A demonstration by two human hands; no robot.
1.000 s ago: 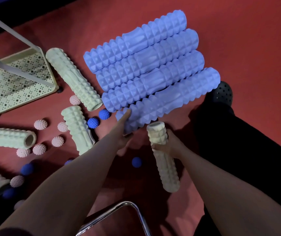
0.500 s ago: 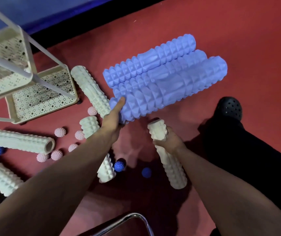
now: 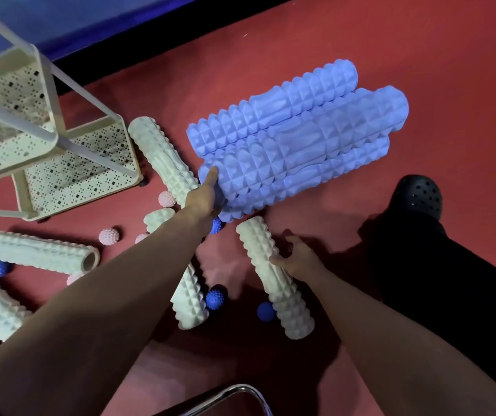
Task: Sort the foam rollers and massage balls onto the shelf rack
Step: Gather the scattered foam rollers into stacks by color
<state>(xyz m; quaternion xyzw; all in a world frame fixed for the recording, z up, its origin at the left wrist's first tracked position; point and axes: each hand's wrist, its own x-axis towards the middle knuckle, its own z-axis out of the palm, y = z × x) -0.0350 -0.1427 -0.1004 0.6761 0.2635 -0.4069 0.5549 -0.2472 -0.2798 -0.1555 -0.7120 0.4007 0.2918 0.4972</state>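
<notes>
Red carpet floor, dark blue strip along top edge. Cream perforated shelf rack sits upper left, tiers bare. Centre-right: stack of blue foam rollers, piled together, ends pointing lower left. Left hand grips the stack's near end, thumb up on the ridges, other fingers hidden underneath. Right hand w/ fingers loosely spread, touching the side of a cream roller lying on the floor at centre; can't tell if it grips. More cream rollers scattered left, w/ pink spiky balls and blue spiky balls between them. Black clog at right; chrome tube at bottom.
</notes>
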